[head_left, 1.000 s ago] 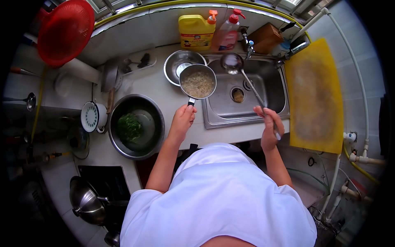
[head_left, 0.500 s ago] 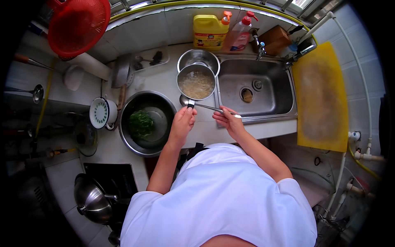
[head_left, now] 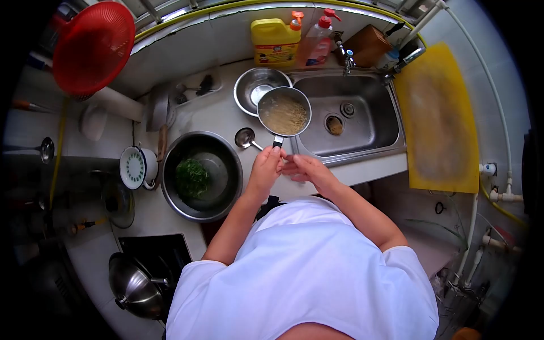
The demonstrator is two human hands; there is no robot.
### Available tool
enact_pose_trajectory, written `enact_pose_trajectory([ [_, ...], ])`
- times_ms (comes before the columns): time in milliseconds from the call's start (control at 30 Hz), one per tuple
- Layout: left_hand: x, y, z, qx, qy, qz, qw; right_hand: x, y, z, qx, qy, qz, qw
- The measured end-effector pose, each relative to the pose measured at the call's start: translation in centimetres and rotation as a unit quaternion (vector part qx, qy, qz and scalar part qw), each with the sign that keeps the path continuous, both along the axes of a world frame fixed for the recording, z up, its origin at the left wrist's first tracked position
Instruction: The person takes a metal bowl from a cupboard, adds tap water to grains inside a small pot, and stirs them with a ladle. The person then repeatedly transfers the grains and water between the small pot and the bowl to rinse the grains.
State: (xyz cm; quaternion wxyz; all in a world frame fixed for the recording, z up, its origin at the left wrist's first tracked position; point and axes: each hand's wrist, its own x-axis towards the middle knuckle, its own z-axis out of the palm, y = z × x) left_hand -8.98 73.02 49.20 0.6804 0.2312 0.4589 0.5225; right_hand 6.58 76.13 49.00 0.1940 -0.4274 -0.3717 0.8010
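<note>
My left hand (head_left: 266, 170) is closed round the black end of a small saucepan's handle. The saucepan (head_left: 284, 111) holds tan, grainy bits in cloudy liquid and overlaps the rim of a steel bowl (head_left: 249, 85). A ladle (head_left: 245, 137) lies on the counter; its handle runs toward my left hand, which hides the far end. Close beside that hand, my right hand (head_left: 311, 173) has its fingers stretched out, slightly blurred, with nothing visible in them. Left of both hands stands a large steel basin (head_left: 232, 195) with chopped greens (head_left: 192, 177) in it.
A steel sink (head_left: 368, 133) lies to the right, with a faucet (head_left: 347, 61) behind it. A yellow jug (head_left: 276, 42) and a pump bottle (head_left: 318, 41) stand at the wall. An enamel mug (head_left: 148, 164), a cleaver (head_left: 157, 113) and a lidded pot (head_left: 135, 286) are on the left.
My left hand has moved the saucepan right, toward the sink edge. My right hand has let go of the ladle, which now lies left of the saucepan. The view has shifted slightly.
</note>
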Motion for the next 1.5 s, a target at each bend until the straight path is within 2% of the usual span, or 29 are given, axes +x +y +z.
enact_pose_trajectory([
  [33, 0.7, 0.3, -0.1, 0.001, 0.0, -0.007, 1.0, -0.1, 0.4, -0.3, 0.001, 0.0, -0.007, 1.0],
  [100, 2.2, 0.8, -0.6, -0.003, -0.02, -0.019, 1.0, -0.1, 1.5, -0.8, -0.019, 0.101, -0.038, 0.994],
  [133, 2.9, 1.1, -0.9, 0.011, -0.023, -0.042, 0.999, -0.1, 1.9, 0.3, -0.021, 0.113, -0.036, 0.993],
  [267, 6.0, 2.4, -1.8, 0.03, -0.025, -0.057, 0.998, 1.2, 2.4, -0.3, -0.01, 0.105, -0.097, 0.99],
  [333, 7.3, 2.8, -2.1, 0.04, -0.01, -0.068, 0.997, 0.9, 2.2, 1.1, -0.041, 0.068, -0.226, 0.971],
  [433, 9.2, 3.7, -2.8, 0.054, -0.001, -0.082, 0.995, 2.9, 3.0, -0.5, -0.02, 0.063, -0.229, 0.971],
  [500, 9.9, 4.4, -3.2, 0.032, 0.04, -0.136, 0.989, 3.8, 3.5, -1.0, -0.01, 0.058, -0.242, 0.968],
  [567, 9.9, 5.3, -3.5, 0.068, 0.068, -0.172, 0.98, 5.7, 3.9, -0.8, -0.016, 0.043, -0.209, 0.977],
  [633, 9.6, 6.1, -1.3, 0.023, 0.154, -0.329, 0.931, 8.0, 4.6, -2.0, -0.038, 0.068, -0.201, 0.977],
  [667, 9.4, 6.8, -1.3, -0.02, 0.168, -0.384, 0.908, 8.9, 4.9, -3.5, -0.032, 0.065, -0.232, 0.97],
  [700, 9.0, 7.1, -1.7, -0.019, 0.168, -0.386, 0.907, 9.7, 5.2, -4.6, -0.026, 0.063, -0.264, 0.962],
  [767, 7.7, 7.5, -3.5, -0.109, 0.131, -0.248, 0.954, 11.2, 5.7, -5.4, -0.01, 0.037, -0.271, 0.962],
  [833, 5.7, 8.2, -5.6, -0.129, 0.14, -0.12, 0.974, 13.1, 6.3, -5.7, -0.051, 0.012, -0.264, 0.963],
  [900, 3.4, 9.7, -8.3, -0.172, 0.063, 0.003, 0.983, 14.4, 6.6, -6.0, -0.037, -0.002, -0.269, 0.963],
  [967, 1.9, 11.4, -9.5, -0.202, 0.045, 0.115, 0.972, 15.6, 7.1, -6.9, -0.013, -0.031, -0.279, 0.96],
  [1000, 1.0, 12.3, -10.6, -0.203, 0.045, 0.114, 0.971, 16.1, 7.3, -7.2, -0.014, -0.032, -0.279, 0.96],
  [1067, -0.4, 13.7, -12.6, -0.241, -0.04, 0.193, 0.95, 16.9, 7.5, -7.5, 0.03, -0.112, -0.269, 0.956],
  [1100, -0.6, 14.1, -12.9, -0.242, -0.04, 0.193, 0.95, 17.3, 7.7, -7.5, 0.029, -0.113, -0.269, 0.956],
  [1200, -0.7, 15.3, -13.8, -0.233, -0.022, 0.284, 0.93, 18.4, 8.2, -7.5, 0.04, -0.137, -0.261, 0.955],
  [1267, -1.4, 15.8, -15.2, -0.222, -0.002, 0.285, 0.933, 19.0, 8.5, -7.5, 0.043, -0.14, -0.256, 0.956],
  [1500, 0.5, 13.1, -12.5, -0.21, 0.071, 0.331, 0.917, 21.1, 9.7, -6.2, 0.04, -0.086, -0.198, 0.976],
])
